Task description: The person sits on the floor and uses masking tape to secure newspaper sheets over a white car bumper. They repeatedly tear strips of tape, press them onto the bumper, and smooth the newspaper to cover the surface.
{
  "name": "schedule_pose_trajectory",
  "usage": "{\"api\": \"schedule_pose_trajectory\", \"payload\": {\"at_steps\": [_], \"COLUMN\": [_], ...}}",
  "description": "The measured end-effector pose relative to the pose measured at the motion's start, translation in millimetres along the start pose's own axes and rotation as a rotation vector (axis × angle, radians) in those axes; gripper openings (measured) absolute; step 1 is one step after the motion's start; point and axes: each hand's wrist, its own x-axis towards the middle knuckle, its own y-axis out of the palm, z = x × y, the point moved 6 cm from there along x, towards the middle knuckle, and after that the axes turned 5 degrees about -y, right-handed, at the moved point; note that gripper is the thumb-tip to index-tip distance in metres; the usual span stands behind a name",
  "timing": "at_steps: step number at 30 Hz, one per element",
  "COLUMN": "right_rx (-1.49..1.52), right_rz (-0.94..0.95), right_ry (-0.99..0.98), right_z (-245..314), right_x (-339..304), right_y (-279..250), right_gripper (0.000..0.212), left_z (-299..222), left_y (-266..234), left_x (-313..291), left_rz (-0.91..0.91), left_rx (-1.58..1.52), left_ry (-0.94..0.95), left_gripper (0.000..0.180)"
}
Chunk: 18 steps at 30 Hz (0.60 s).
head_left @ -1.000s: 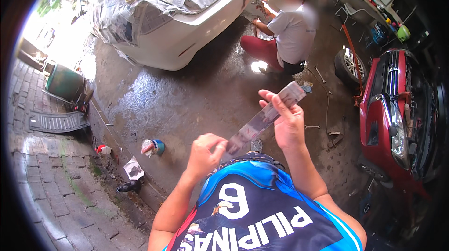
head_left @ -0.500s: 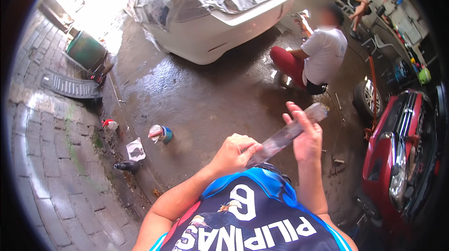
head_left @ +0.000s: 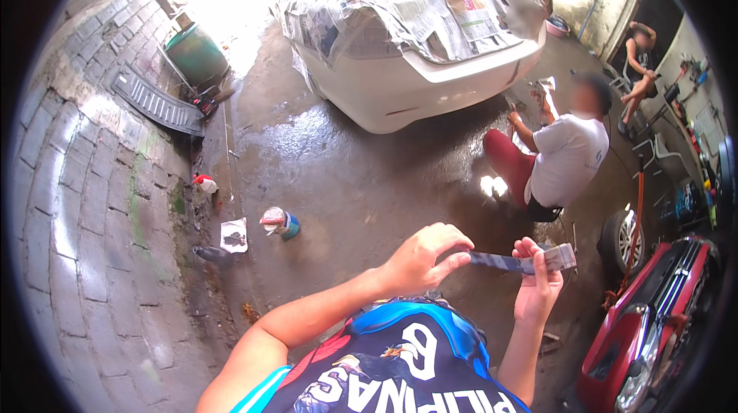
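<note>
In front of my chest I hold a long, flat, narrow bar (head_left: 503,262) with a dark, mottled face and a pale right end. My left hand (head_left: 427,261) pinches its left end between the thumb and bent fingers. The right hand (head_left: 536,290) is closed round the bar near its pale end, with fingertips over the top and the thumb in front. It lies nearly level, seen mostly edge-on. What the bar is made of cannot be made out.
Ahead stands a white car (head_left: 430,94) partly covered in newspaper. A person in a white shirt (head_left: 570,155) crouches beside it; another person (head_left: 639,67) sits farther back. A red bumper (head_left: 626,328) and a wheel (head_left: 619,240) lie right. At left are a can (head_left: 283,224) and brick wall (head_left: 84,259).
The bar has gone from a steep slant to nearly level, and its broad face has turned away. Both hands have shifted with it. My view has swung to the left.
</note>
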Motion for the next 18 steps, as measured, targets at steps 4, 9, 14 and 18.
{"api": "schedule_pose_trajectory", "payload": {"at_steps": [4, 9, 14, 18], "right_rx": [0.084, 0.056, 0.060, -0.012], "right_rz": [-0.075, -0.136, -0.109, -0.143], "right_ry": [-0.052, 0.062, 0.133, 0.171], "right_z": [9.3, -6.3, -47.2, -83.3], "right_x": [27.4, 55.9, 81.8, 105.6], "right_y": [-39.8, -69.8, -46.3, -11.5], "right_gripper": [0.031, 0.033, 0.028, 0.027], "left_z": [16.6, 81.7, 138.5, 212.7], "left_y": [-47.4, -173.8, -315.4, -409.5], "left_x": [43.7, 103.1, 185.0, 281.1], "left_rz": [-0.141, -0.453, -0.624, -0.603], "left_rx": [0.193, 0.077, 0.325, 0.701], "left_ry": [0.098, -0.191, -0.136, -0.111], "left_gripper": [0.016, 0.016, 0.022, 0.021]}}
